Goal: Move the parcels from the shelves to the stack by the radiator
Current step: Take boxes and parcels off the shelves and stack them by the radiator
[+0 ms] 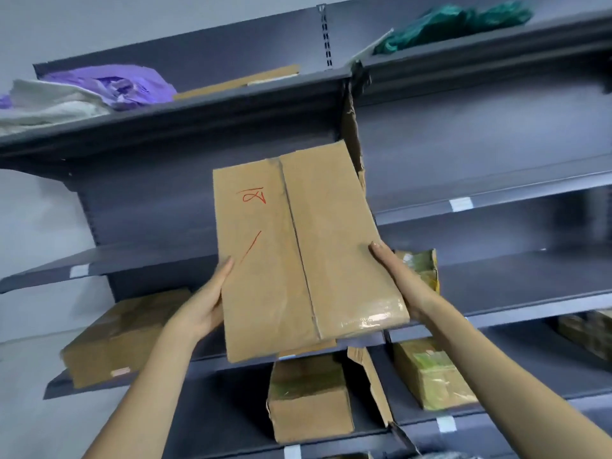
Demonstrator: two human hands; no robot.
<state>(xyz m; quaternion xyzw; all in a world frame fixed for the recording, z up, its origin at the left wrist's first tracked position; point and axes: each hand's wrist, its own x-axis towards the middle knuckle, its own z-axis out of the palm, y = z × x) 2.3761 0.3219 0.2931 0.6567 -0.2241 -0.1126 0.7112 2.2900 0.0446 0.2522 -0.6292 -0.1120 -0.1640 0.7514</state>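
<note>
Head view: flat brown parcel (298,246) — taped seam, red scrawl.

fingers (381,251) hidden behind parcel (298,246)

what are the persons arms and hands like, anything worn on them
Both forearms are bare right up to the bottom edge of the picture: no sleeves, gloves, watch or bracelets show. The left hand and right hand show no rings on the fingers in view, and the visible fingernails are short and plain.
</note>
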